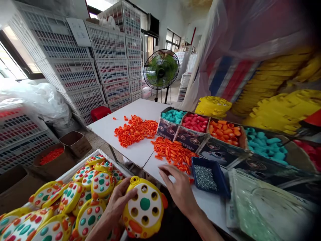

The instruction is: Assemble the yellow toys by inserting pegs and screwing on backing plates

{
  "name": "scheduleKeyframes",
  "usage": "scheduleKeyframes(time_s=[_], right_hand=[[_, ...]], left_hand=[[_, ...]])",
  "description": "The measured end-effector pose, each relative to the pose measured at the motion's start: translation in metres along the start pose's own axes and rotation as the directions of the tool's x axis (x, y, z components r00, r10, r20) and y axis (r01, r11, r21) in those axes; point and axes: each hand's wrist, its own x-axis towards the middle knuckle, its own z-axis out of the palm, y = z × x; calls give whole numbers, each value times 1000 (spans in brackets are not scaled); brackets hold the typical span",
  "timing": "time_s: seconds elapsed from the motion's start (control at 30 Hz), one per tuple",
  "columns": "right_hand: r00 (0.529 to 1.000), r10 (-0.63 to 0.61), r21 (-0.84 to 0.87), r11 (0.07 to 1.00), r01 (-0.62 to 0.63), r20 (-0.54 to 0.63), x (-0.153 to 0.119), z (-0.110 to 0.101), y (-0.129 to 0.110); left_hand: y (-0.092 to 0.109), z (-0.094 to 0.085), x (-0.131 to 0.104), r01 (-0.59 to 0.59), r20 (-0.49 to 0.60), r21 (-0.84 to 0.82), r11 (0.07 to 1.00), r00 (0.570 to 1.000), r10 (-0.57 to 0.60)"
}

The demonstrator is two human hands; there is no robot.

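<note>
Pale walls (pixel 164 15), bright windows (pixel 173 37), tall stacks of white crates (pixel 111 68), a fan (pixel 161 66) beyond a white table (pixel 140 107)

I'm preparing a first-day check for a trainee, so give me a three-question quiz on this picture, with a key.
1. Which hand holds the yellow toy?
2. True or false: the small pieces heaped on the white table are blue.
3. In the row of open boxes, what colour are the pieces in the one nearest the fan? A) white; B) teal; C) yellow.

Key
1. The left hand.
2. False: the heaped pieces on the white table are orange.
3. B.
</note>
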Motion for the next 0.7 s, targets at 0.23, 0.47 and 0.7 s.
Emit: scheduleKeyframes(time_s=[0.23, 0.47, 0.7], right_hand=[[977, -45, -290, 951, 106, 208, 142, 60, 21], [959, -5, -358, 927, 111, 284, 189, 97, 43], [961, 17, -234, 971, 50, 276, 190, 104, 52]], left_hand=[[-19, -13, -13, 2, -31, 36, 999, 1000, -1], [-11, -21, -15, 39, -111, 94, 995, 993, -28], [-3, -11, -20, 21, -98, 189, 982, 995, -3]])
